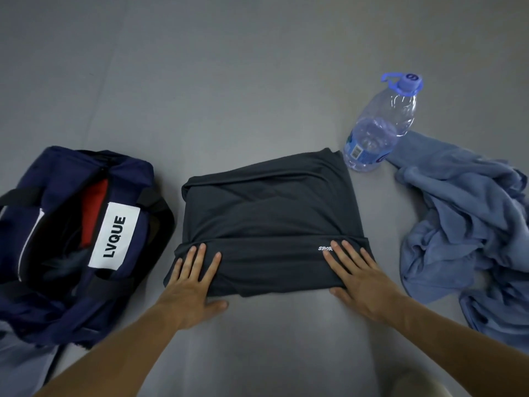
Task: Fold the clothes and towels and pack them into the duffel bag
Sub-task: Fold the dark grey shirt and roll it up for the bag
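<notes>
A dark grey garment (269,213) lies partly folded on the grey floor in front of me, its near edge turned over into a band. My left hand (194,279) presses flat on the band's left end, fingers straight. At the right end my right hand (357,276) lies flat beside small white lettering. A navy duffel bag (57,173) with a white "LVQUE" label sits open at the left, something red and dark inside. A crumpled blue towel (463,224) lies at the right.
A clear plastic water bottle (380,124) with a blue cap stands behind the garment's far right corner, touching the towel's edge. Grey floor (229,81) stretches beyond. A pale fabric piece shows at the bottom left corner.
</notes>
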The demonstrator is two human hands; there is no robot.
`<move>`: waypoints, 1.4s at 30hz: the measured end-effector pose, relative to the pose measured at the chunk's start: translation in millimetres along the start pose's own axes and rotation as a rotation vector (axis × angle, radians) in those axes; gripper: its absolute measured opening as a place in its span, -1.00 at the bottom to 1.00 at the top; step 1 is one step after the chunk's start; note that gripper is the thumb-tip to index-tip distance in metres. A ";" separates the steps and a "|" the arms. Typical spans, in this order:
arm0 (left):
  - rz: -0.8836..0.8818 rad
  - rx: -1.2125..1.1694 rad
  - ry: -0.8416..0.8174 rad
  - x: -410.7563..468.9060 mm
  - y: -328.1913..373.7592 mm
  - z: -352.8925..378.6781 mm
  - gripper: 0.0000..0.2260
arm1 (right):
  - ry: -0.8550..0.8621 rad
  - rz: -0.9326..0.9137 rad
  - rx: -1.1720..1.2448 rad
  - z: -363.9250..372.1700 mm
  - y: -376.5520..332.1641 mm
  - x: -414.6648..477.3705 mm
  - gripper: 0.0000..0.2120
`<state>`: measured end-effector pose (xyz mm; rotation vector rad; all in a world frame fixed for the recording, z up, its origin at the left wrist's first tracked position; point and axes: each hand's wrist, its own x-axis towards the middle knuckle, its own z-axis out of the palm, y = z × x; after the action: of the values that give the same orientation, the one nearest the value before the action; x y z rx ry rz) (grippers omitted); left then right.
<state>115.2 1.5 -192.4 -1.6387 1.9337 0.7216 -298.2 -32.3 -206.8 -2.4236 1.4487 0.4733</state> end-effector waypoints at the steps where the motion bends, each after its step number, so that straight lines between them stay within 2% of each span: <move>1: 0.013 -0.023 0.034 0.2 -1.9 3.1 -0.08 | 0.000 -0.003 0.006 -1.2 1.1 0.2 -0.21; 6: 0.119 -0.035 0.318 0.1 -25.5 20.3 -0.27 | 0.058 -0.033 0.028 1.6 5.8 0.1 -0.34; 10: 0.120 -0.071 0.502 2.8 -32.3 25.5 -0.23 | 0.172 -0.069 0.075 12.5 21.9 -14.3 -0.46; 13: 0.151 -0.071 0.611 -1.2 -31.2 25.0 -0.48 | 0.270 -0.079 0.103 11.7 26.5 -26.1 -0.53; 18: 0.167 -0.231 0.489 -27.5 -21.2 -0.9 -0.68 | 0.336 0.008 0.314 -10.1 19.9 -35.8 -0.63; 20: 0.100 -0.360 0.378 -40.3 -19.4 -20.0 -0.85 | 0.247 0.105 0.418 -23.2 19.9 -44.0 -0.78; 21: 0.070 -0.403 0.304 -43.5 -20.3 -27.8 -0.84 | 0.161 0.144 0.446 -29.7 22.8 -46.2 -0.88; 23: 0.039 -0.469 0.196 -44.3 -24.3 -37.7 -0.84 | 0.041 0.167 0.507 -42.4 27.4 -43.2 -0.85; 25: 0.015 -0.543 0.181 -38.8 -29.4 -41.5 -0.90 | 0.066 0.192 0.567 -52.1 24.9 -33.3 -0.83; 27: -0.085 -0.504 0.285 -29.8 -27.5 -40.7 -0.95 | 0.201 0.254 0.566 -56.5 19.5 -17.7 -0.92; 28: -0.110 -0.373 0.402 -25.0 -24.4 -37.1 -0.87 | 0.277 0.284 0.532 -54.9 15.9 -9.4 -0.89; 29: -0.103 -0.210 0.505 -20.8 -18.6 -31.4 -0.73 | 0.352 0.277 0.469 -50.0 12.7 -1.6 -0.76; 31: 0.000 -0.079 0.656 -17.1 -0.3 -15.8 -0.56 | 0.435 0.145 0.300 -34.0 7.1 7.4 -0.54; 32: 0.069 -0.096 0.650 -16.1 8.1 -7.0 -0.52 | 0.398 0.048 0.210 -22.6 4.7 6.9 -0.45; 34: 0.127 -0.139 0.506 -17.0 16.4 12.7 -0.40 | 0.235 -0.127 0.045 4.2 1.5 0.3 -0.30; 36: 0.131 -0.083 0.405 -21.0 6.6 34.0 -0.27 | 0.158 -0.181 -0.026 21.5 6.5 -7.9 -0.25; 38: 0.142 -0.027 0.413 -22.0 -6.6 43.1 -0.27 | 0.198 -0.173 -0.019 25.2 15.0 -11.0 -0.30; 40: 0.146 -0.036 0.452 -18.5 -13.8 41.4 -0.35 | 0.255 -0.181 0.020 21.2 20.3 -9.9 -0.33; 42: 0.116 -0.087 0.493 -15.7 -15.8 37.2 -0.29 | 0.297 -0.187 0.059 19.1 21.1 -8.9 -0.32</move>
<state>134.6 36.0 -210.3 -1.9045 2.3801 0.4776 -323.4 -27.4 -221.9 -2.6327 1.3001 0.0285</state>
